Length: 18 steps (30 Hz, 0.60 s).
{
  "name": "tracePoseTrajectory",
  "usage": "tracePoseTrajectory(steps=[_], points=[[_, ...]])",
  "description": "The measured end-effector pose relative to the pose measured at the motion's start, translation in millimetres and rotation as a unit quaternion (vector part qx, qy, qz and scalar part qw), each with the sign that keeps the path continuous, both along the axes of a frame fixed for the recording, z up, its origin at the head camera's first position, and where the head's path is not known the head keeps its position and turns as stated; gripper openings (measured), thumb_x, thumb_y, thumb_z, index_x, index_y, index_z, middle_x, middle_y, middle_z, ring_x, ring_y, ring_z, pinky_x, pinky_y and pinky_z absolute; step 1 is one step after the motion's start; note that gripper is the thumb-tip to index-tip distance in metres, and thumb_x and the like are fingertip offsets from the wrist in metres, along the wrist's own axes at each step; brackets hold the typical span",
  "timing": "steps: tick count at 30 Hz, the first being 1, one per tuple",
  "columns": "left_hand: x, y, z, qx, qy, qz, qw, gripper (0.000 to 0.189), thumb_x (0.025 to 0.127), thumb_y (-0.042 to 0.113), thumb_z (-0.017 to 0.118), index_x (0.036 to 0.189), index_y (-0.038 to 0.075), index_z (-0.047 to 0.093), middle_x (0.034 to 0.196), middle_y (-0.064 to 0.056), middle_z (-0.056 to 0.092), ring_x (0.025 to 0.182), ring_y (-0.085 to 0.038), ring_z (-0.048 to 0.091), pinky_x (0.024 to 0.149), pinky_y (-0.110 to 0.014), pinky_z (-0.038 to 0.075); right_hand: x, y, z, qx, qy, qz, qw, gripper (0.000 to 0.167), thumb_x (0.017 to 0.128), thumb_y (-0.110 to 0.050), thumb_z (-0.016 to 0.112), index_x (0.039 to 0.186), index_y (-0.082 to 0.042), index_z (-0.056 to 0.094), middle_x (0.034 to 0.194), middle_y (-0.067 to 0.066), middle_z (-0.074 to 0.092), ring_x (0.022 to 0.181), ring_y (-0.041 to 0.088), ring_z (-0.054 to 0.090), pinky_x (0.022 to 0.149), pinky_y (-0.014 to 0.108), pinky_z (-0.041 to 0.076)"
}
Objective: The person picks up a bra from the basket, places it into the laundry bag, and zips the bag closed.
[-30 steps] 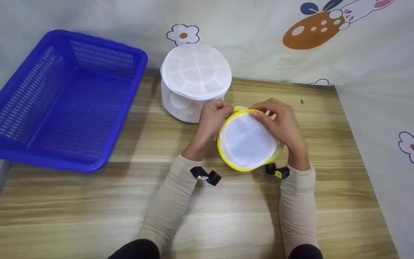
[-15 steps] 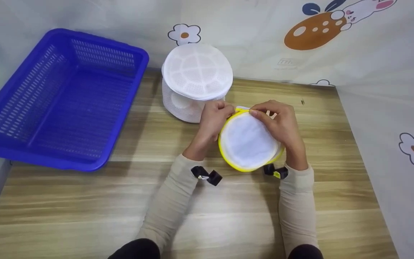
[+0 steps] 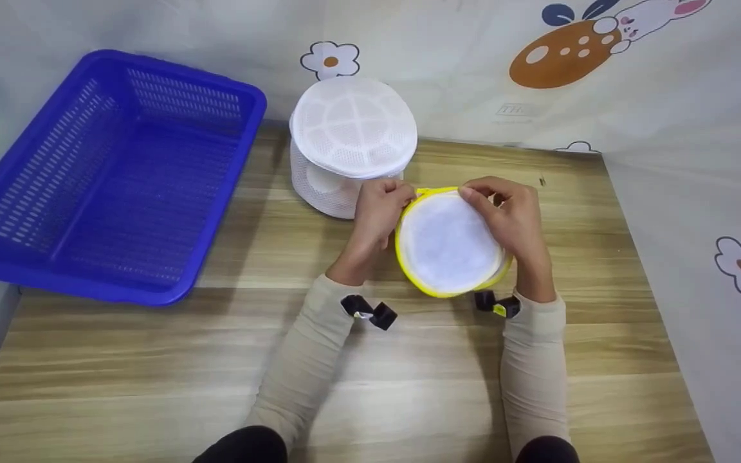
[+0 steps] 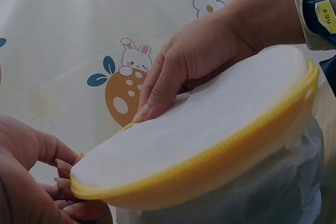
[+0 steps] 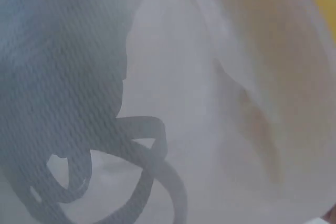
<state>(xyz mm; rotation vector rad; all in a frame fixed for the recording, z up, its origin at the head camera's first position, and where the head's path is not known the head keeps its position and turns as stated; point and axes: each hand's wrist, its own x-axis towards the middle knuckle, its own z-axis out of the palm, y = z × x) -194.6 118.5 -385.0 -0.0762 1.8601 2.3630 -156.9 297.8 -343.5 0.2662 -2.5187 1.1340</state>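
A round laundry bag (image 3: 451,243) with a white top and a yellow zippered rim is held up between both hands, tilted toward the head camera. My left hand (image 3: 380,209) pinches the rim at its far left, with the fingertips partly hidden in the head view. Farther right, my right hand (image 3: 515,215) holds the far edge between thumb and fingers. Pale cloth (image 4: 252,195) hangs below the yellow rim in the left wrist view. Blurred white fabric (image 5: 178,51) fills the right wrist view, with grey strap-like loops (image 5: 152,153) showing.
A larger white mesh laundry bag (image 3: 354,128) stands upright just behind my left hand, pale shapes showing through its side. On the left sits a blue plastic basket (image 3: 251,135) with slotted walls. A patterned sheet (image 3: 460,71) backs the wooden table (image 3: 409,399).
My right hand has slid a little to the right along the rim, away from the left hand. The yellow-rimmed bag has shifted slightly right and up.
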Motion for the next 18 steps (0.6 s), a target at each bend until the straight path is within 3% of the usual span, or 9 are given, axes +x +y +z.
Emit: tracePoseTrajectory(steps=[4,13,18], points=[[-1.0,-0.8,-0.1,0.004,-0.003,0.008,1.0000,0.027,0.079,-0.003,0.059,0.055,0.006,0.052,0.052,0.003,0.039,0.041,-0.008,0.031,0.039,-0.020,0.028,-1.8,0.1,-0.9,-0.012,-0.005,-0.024,0.9996,0.010,0.086,-0.005,0.070,0.086,0.004,0.074,0.073,0.013,0.066,0.065,0.011,0.053,0.058,0.022,0.039],[-3.5,-4.6,1.4,0.076,-0.018,0.019,0.9967,0.026,0.082,-0.006,0.053,0.058,0.002,0.051,0.052,0.000,0.037,0.047,-0.011,0.032,0.043,-0.020,0.026,-19.6,29.3,-29.6,-0.049,0.018,-0.074,0.9959,0.010,0.085,-0.010,0.072,0.085,-0.001,0.076,0.069,0.009,0.064,0.059,0.012,0.053,0.049,0.018,0.040],[-2.9,-4.7,2.8,0.093,-0.017,0.028,0.9952,0.027,0.084,-0.007,0.052,0.058,0.000,0.049,0.052,-0.001,0.035,0.046,-0.012,0.030,0.042,-0.019,0.024,-21.7,36.6,-30.7,-0.054,0.003,-0.075,0.9958,0.014,0.086,-0.015,0.071,0.086,-0.002,0.076,0.069,0.007,0.064,0.059,0.013,0.055,0.049,0.019,0.043]])
